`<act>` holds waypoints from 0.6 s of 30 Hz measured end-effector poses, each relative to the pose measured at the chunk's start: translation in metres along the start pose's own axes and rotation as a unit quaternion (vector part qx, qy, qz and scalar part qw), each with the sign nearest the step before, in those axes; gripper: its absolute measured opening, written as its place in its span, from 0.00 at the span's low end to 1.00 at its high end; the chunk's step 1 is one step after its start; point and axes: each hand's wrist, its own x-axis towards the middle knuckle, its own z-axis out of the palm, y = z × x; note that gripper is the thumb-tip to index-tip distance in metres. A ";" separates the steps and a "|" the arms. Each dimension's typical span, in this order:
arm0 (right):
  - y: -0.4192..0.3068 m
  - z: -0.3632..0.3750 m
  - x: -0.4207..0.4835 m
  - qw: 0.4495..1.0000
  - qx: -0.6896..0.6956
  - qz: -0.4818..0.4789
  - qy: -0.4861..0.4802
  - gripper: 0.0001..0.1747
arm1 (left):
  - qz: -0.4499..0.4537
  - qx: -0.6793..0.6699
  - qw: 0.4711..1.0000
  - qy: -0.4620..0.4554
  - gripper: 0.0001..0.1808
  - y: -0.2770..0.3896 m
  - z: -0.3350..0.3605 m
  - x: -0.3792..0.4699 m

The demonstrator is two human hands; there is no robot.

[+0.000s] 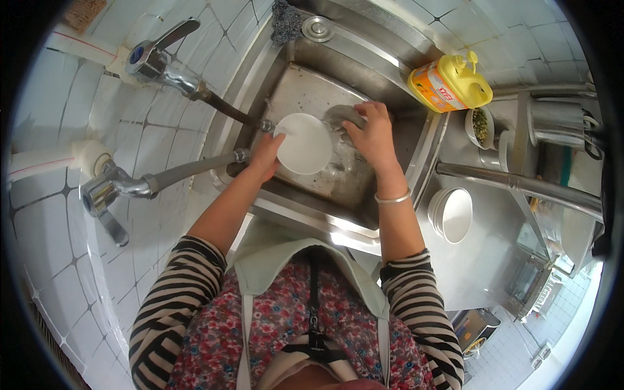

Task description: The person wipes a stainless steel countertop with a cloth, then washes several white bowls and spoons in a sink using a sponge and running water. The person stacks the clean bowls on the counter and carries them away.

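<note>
My left hand [267,155] grips the left edge of a round white bowl [304,145], held over the stainless steel sink basin [409,146]. To the right of the bowl, my right hand [373,129] has its fingers curled on a grey cloth or scrubbing pad [345,117]; which of these it is, I cannot tell. Beneath both hands lies a flat metal surface [307,87] with wet patches and dark specks. A grey hose [204,168] and a darker hose [229,108] end near the bowl and my left hand.
Two wall taps [151,61] are on the left. A yellow detergent jug [448,84] stands beyond the sink's right corner. Stacked white bowls [453,215] and a bowl of green bits [480,127] are at right, near a metal rail [516,185]. A sink strainer [318,29] lies on the back rim.
</note>
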 end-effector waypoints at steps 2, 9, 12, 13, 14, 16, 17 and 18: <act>-0.003 0.007 0.008 0.997 -0.060 -0.036 0.016 0.13 | -0.030 -0.025 0.999 0.003 0.31 -0.008 0.001 -0.008; -0.041 0.010 0.020 0.998 0.001 0.000 -0.062 0.11 | -0.089 -0.015 0.996 0.013 0.31 -0.004 0.020 -0.026; -0.043 0.018 -0.007 0.971 0.071 0.000 -0.228 0.15 | -0.089 -0.059 0.994 -0.018 0.32 -0.011 0.017 -0.025; -0.039 0.023 -0.017 0.951 0.099 -0.006 -0.294 0.17 | -0.084 -0.080 0.993 -0.030 0.32 -0.011 0.018 -0.025; -0.034 0.028 -0.024 0.949 0.083 -0.005 -0.304 0.20 | -0.086 -0.104 0.990 -0.038 0.31 -0.011 0.018 -0.026; -0.023 0.039 -0.036 0.945 0.054 -0.001 -0.322 0.27 | -0.094 -0.150 0.983 -0.055 0.30 -0.003 0.020 -0.033; -0.016 0.046 -0.036 0.964 0.016 -0.021 -0.263 0.29 | -0.096 -0.157 0.981 -0.064 0.31 -0.001 0.020 -0.035; -0.008 0.056 -0.033 0.978 -0.020 -0.042 -0.201 0.31 | -0.097 -0.164 0.979 -0.073 0.31 0.001 0.019 -0.036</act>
